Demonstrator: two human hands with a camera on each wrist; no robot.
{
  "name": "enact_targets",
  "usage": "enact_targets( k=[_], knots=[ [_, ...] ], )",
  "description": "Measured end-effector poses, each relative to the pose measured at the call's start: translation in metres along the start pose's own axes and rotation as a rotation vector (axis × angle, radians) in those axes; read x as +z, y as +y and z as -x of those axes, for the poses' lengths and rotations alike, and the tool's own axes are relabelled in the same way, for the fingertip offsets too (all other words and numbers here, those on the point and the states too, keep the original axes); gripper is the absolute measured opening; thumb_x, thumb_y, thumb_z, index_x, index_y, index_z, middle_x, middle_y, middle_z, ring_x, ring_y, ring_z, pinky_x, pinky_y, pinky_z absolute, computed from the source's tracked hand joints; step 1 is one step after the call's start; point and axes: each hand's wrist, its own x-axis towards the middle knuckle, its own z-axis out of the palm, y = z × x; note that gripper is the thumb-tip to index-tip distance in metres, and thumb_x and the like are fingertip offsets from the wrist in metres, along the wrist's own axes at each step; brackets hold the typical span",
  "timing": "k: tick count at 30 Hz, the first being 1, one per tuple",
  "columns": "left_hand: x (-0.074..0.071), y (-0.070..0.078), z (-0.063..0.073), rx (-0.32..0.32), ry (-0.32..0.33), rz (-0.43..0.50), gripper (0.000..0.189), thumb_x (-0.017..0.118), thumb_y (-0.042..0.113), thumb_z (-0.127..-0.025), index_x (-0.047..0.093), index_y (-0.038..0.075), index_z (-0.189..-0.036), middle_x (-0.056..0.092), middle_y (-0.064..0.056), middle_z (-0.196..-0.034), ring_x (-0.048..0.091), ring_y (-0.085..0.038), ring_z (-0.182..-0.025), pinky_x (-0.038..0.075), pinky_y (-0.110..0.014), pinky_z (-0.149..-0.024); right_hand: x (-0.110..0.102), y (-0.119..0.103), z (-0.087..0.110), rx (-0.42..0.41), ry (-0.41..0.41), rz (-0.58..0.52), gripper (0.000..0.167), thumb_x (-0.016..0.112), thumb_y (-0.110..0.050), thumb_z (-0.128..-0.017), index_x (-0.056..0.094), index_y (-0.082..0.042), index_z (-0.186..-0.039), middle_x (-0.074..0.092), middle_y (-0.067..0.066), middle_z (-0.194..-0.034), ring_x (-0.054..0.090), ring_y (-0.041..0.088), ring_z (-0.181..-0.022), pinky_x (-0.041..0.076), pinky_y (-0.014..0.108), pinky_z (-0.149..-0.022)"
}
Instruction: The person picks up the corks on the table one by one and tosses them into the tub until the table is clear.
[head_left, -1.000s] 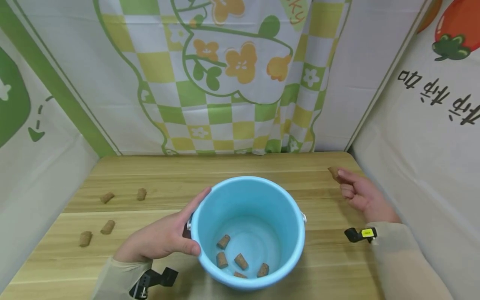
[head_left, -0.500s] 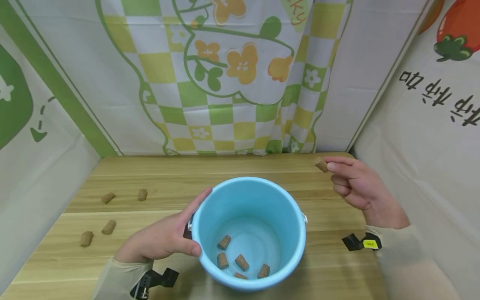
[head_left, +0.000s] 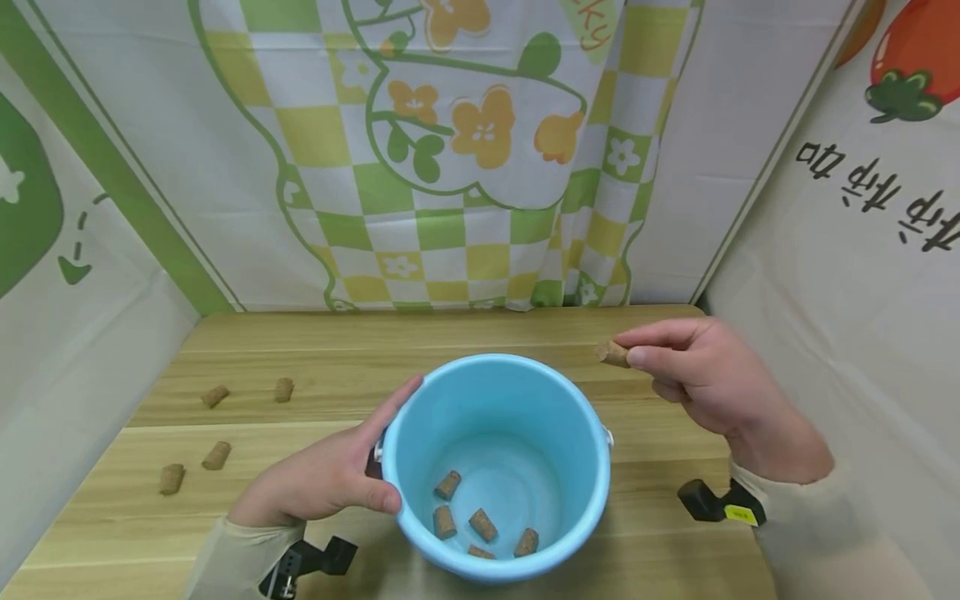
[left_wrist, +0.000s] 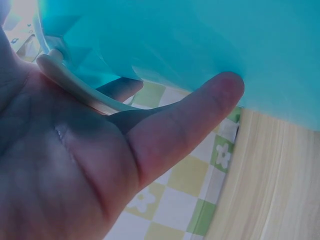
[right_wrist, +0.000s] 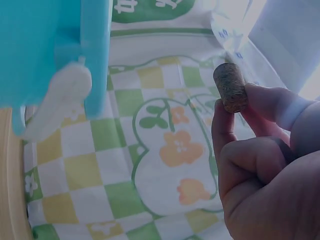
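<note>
Head view: a pale wood counter [head_left: 330, 342] with plank-like grain carries a light blue bucket [head_left: 517, 400], upright near its middle. Behind the bucket hangs a printed cloth [head_left: 480, 237] in green and yellow checks with orange flowers; white cloth walls rise to its left and right, the right wall [head_left: 832, 283] bearing a red fruit print and dark lettering. Four loose corks [head_left: 216, 456] lie on the counter left of the bucket, well apart from it, and five inner corks [head_left: 482, 524] lie on the bucket's floor, toward its near side.

The left hand [head_left: 322, 475] reaches to the bucket's left side, its grip spread wide, with thumb and forefinger stretched along the outside by the rim. Left wrist view shows the thumb against the blue wall and the pale handle [left_wrist: 75, 87] crossing by the palm. The right hand [head_left: 712, 379] is raised to the right of the bucket, its grip closed to a pinch on one held cork [head_left: 612, 354], which sits just right of the bucket's far rim, above the counter.
</note>
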Motion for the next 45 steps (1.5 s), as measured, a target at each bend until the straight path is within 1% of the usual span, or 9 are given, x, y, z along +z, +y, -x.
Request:
enact_targets(
  k=[5, 9, 13, 16, 22, 31, 37, 44, 45],
  knots=[
    [0.000, 0.000, 0.000, 0.010, 0.001, 0.006, 0.114, 0.082, 0.031, -0.086, -0.005, 0.037, -0.159, 0.036, -0.021, -0.150, 0.050, -0.042, -0.122, 0.046, -0.040, -0.096, 0.015, -0.005, 0.004, -0.037, -0.019, 0.203, 0.021, 0.066, 0.006, -0.093, 0.077, -0.004, -0.107, 0.073, 0.008, -0.093, 0.027, 0.018, -0.047, 0.026, 0.032, -0.042],
    [0.000, -0.001, 0.000, 0.011, 0.006, -0.022, 0.114, 0.082, 0.032, -0.085, -0.005, 0.036, -0.160, 0.037, -0.020, -0.150, 0.051, -0.040, -0.122, 0.046, -0.039, -0.096, 0.026, -0.008, 0.005, -0.048, -0.015, 0.374, 0.016, 0.071, -0.001, -0.092, 0.078, -0.003, -0.106, 0.072, 0.008, -0.100, 0.051, 0.018, -0.063, 0.043, 0.029, -0.051],
    [-0.001, -0.001, 0.000, 0.009, 0.010, -0.046, 0.115, 0.082, 0.032, -0.085, -0.005, 0.035, -0.160, 0.037, -0.019, -0.150, 0.051, -0.039, -0.123, 0.045, -0.040, -0.097, 0.035, -0.008, 0.005, -0.070, -0.061, 0.403, 0.018, 0.071, -0.002, -0.092, 0.077, -0.004, -0.109, 0.071, 0.009, -0.106, 0.065, 0.023, -0.093, 0.055, 0.033, -0.074],
    [-0.001, -0.001, 0.000, 0.018, 0.008, -0.048, 0.115, 0.082, 0.031, -0.085, -0.005, 0.035, -0.160, 0.038, -0.020, -0.149, 0.052, -0.039, -0.121, 0.045, -0.040, -0.096, 0.039, -0.007, 0.005, -0.085, -0.088, 0.410, 0.019, 0.070, -0.002, -0.092, 0.077, -0.006, -0.110, 0.072, 0.007, -0.106, 0.066, 0.025, -0.100, 0.055, 0.035, -0.078],
    [-0.001, 0.000, 0.001, 0.033, 0.006, -0.043, 0.114, 0.081, 0.028, -0.086, -0.005, 0.034, -0.160, 0.038, -0.021, -0.149, 0.052, -0.038, -0.121, 0.045, -0.040, -0.096, 0.045, -0.007, 0.004, -0.150, -0.101, 0.475, 0.020, 0.071, 0.000, -0.091, 0.078, -0.006, -0.109, 0.072, 0.001, -0.105, 0.067, 0.021, -0.097, 0.056, 0.033, -0.075],
    [-0.001, 0.001, 0.001, 0.030, 0.008, -0.040, 0.114, 0.082, 0.030, -0.086, -0.005, 0.034, -0.160, 0.036, -0.021, -0.150, 0.051, -0.039, -0.121, 0.046, -0.039, -0.095, 0.050, -0.004, 0.005, -0.183, -0.102, 0.541, 0.019, 0.073, -0.003, -0.091, 0.078, -0.009, -0.108, 0.071, -0.002, -0.105, 0.067, 0.018, -0.093, 0.055, 0.031, -0.069],
    [-0.001, 0.001, 0.001, 0.037, 0.004, -0.028, 0.114, 0.082, 0.031, -0.085, -0.005, 0.034, -0.160, 0.033, -0.021, -0.152, 0.050, -0.039, -0.122, 0.045, -0.039, -0.096, 0.051, -0.003, 0.005, -0.149, -0.082, 0.531, 0.024, 0.076, -0.008, -0.090, 0.076, -0.008, -0.114, 0.070, 0.008, -0.110, 0.072, 0.025, -0.073, 0.057, 0.035, -0.062],
    [0.000, 0.002, 0.001, 0.036, 0.010, -0.033, 0.113, 0.082, 0.033, -0.085, -0.004, 0.035, -0.160, 0.035, -0.021, -0.151, 0.051, -0.039, -0.122, 0.046, -0.038, -0.095, 0.051, -0.003, 0.005, -0.112, -0.062, 0.543, 0.028, 0.077, -0.011, -0.089, 0.074, -0.007, -0.117, 0.069, 0.004, -0.114, 0.072, 0.026, -0.073, 0.057, 0.036, -0.061],
    [0.000, 0.002, 0.001, 0.037, 0.010, -0.031, 0.113, 0.082, 0.033, -0.085, -0.003, 0.035, -0.160, 0.036, -0.021, -0.150, 0.051, -0.039, -0.121, 0.046, -0.038, -0.095, 0.051, -0.003, 0.005, -0.109, -0.064, 0.559, 0.030, 0.077, -0.012, -0.089, 0.074, -0.008, -0.118, 0.069, 0.004, -0.114, 0.070, 0.021, -0.068, 0.056, 0.033, -0.058]
  ],
)
